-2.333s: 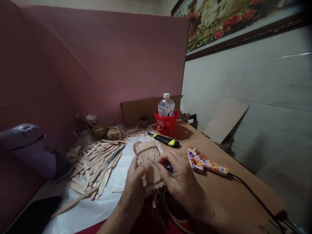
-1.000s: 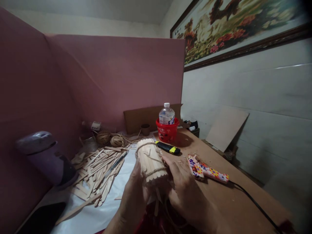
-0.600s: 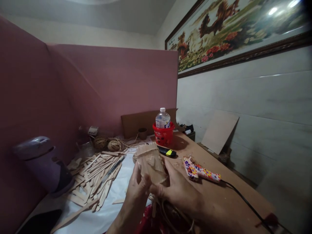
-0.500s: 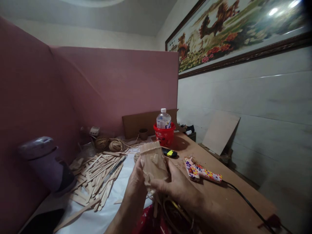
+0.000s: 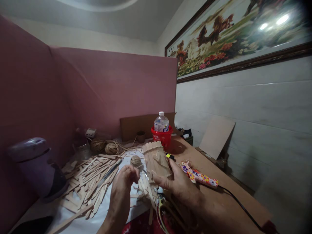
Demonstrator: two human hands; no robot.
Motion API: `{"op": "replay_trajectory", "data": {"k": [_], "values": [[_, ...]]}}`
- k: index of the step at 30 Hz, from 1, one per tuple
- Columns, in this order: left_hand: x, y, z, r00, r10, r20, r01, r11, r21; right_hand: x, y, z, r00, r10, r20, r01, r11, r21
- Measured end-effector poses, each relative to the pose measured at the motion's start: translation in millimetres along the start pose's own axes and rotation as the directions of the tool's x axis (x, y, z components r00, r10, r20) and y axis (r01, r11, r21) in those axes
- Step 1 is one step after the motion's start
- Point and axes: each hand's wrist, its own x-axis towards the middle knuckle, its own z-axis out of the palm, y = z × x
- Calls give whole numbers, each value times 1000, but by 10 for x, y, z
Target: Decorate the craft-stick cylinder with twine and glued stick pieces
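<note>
Right hand (image 5: 181, 184): fingers clasping stick craft (image 5: 157, 161) by right edge. Left hand (image 5: 122, 182): fingers curled, closure unclear; gap to craft.

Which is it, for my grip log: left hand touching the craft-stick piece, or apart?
Apart; the head view shows white sheet between the left hand and the craft-stick piece.

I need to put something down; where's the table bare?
Brown table shows between the red bucket and glue gun, and either side of the gun's cord. It's crowded around the stick pile, twine balls and below the stick bundle.
</note>
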Motion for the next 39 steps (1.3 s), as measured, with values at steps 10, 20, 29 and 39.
{"op": "replay_trajectory", "data": {"k": [10,20,29,39], "values": [[29,2,-6,996,-84,-44,85,996,32,37,-119,-148,999,31,-44,-31,1000,1],[111,-46,-46,990,-93,-102,89,995,-42,338,-38,-62,999,-20,36,22,998,-54],[49,-34,-41,999,-31,-33,33,999,41,295,188,42,997,-32,67,31,999,17],[13,-175,27,989,-97,-110,96,995,-17,112,155,79,995,-30,93,32,999,-16]]}}
